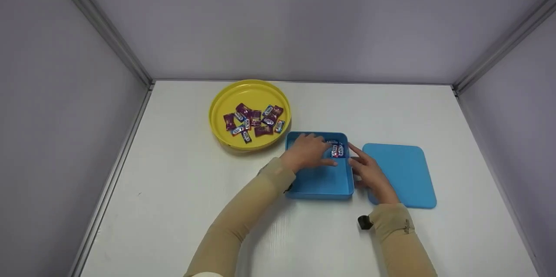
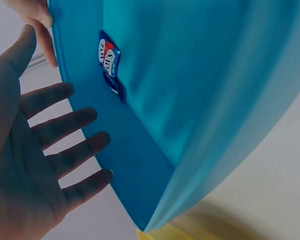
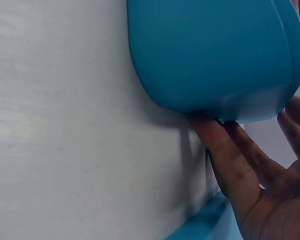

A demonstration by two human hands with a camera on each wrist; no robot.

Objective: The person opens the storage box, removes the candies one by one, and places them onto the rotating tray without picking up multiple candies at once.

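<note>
White table (image 1: 173, 207) as landmark. Yellow round plate (image 1: 221, 103) on table's far left part, close to back edge. Heap of wrapped candies (image 1: 254, 121) on plate, maroon and blue-white wrappers, bunched toward plate's near side. Grey-lilac walls (image 1: 286, 21) enclose table on back and both sides. Metal corner posts (image 1: 104, 29) rise from table's rear corners.

1. The left hand (image 2: 25, 165) hangs spread, fingers (image 2: 75, 152) straight, just beside a blue box (image 2: 190, 75).
2. A blue-and-red wrapped candy (image 2: 109, 62) lies inside the box.
3. Fingertips of the other hand (image 2: 37, 20) touch the box rim at top left.
4. White tabletop (image 2: 270, 185) shows beneath.
</note>
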